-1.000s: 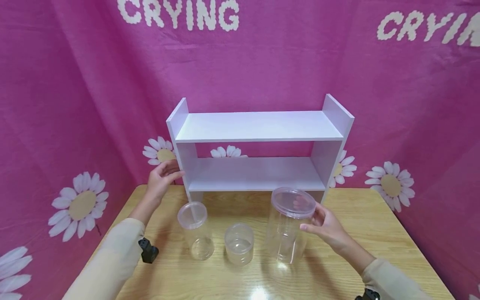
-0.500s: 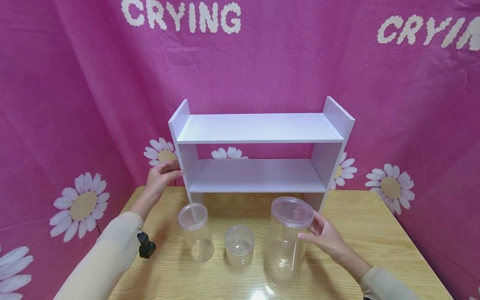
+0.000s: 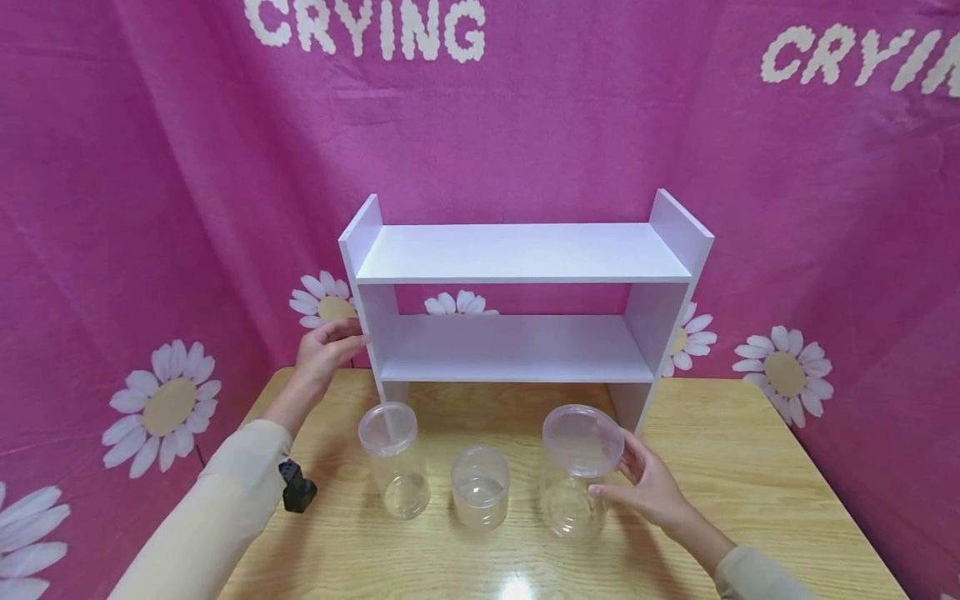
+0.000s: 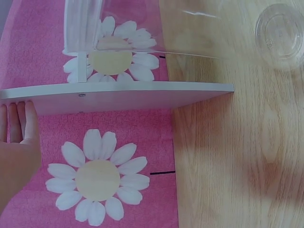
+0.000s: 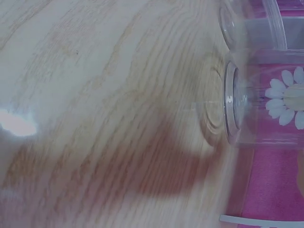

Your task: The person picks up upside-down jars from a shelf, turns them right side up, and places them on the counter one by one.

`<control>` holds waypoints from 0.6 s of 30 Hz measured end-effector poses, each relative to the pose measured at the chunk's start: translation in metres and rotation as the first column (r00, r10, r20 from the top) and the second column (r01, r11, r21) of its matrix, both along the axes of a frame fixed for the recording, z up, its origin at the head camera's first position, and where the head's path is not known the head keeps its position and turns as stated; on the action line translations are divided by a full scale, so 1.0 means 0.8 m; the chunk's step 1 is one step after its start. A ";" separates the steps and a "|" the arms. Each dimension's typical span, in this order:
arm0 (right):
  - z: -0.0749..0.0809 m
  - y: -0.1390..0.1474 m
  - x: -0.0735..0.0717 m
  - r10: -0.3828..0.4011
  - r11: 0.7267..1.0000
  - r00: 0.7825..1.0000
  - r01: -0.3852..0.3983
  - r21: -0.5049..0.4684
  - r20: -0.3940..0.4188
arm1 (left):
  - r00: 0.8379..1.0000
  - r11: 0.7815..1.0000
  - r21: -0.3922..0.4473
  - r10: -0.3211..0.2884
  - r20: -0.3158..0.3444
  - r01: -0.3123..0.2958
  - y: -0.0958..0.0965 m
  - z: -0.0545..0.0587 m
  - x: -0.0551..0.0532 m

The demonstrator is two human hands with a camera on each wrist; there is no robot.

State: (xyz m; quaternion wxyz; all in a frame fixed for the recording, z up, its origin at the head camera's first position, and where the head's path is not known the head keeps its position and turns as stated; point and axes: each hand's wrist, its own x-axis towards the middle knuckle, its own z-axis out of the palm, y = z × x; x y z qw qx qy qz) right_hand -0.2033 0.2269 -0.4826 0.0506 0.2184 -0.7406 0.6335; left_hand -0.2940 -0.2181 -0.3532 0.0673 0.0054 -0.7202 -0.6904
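Observation:
My right hand (image 3: 647, 486) grips a large clear plastic jar (image 3: 576, 504) with a wide lid (image 3: 582, 440) near its upper side, thumb in front and fingers behind. In the right wrist view the base of this jar (image 5: 232, 102) shows close over the wood. To its left stand a short clear jar (image 3: 480, 496) and a taller, narrow lidded jar (image 3: 397, 471), both upright. My left hand (image 3: 324, 354) touches the left side panel of a white two-tier shelf (image 3: 517, 254). In the left wrist view its straight fingers (image 4: 31, 121) rest against the outer face of that panel (image 4: 118, 97).
The shelf stands at the back of a wooden table (image 3: 720, 467), its two boards bare. A pink cloth (image 3: 525, 108) with daisies and white lettering hangs behind and around the table. A black wrist device (image 3: 297, 487) sits at the left cuff.
The right hand has brought the large jar down and a little toward me, away from the front of the shelf. My left hand keeps its place on the side panel.

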 end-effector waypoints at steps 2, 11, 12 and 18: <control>-0.005 0.001 -0.001 0.036 0.999 0.999 -0.036 -0.022 -0.015 | 1.000 1.000 0.020 0.000 0.003 0.000 0.001 -0.001 0.000; -0.019 0.002 0.004 0.088 0.996 0.996 -0.088 -0.023 -0.002 | 0.999 0.998 0.055 -0.025 0.022 0.023 0.005 0.000 0.000; -0.020 0.002 0.005 0.088 0.996 0.996 -0.088 -0.015 -0.005 | 0.999 0.998 0.056 -0.027 0.020 0.025 0.006 0.000 0.000; -0.021 0.001 0.003 0.106 0.994 0.992 -0.106 0.013 -0.065 | 1.000 0.997 0.070 -0.019 0.021 0.018 0.005 0.000 0.001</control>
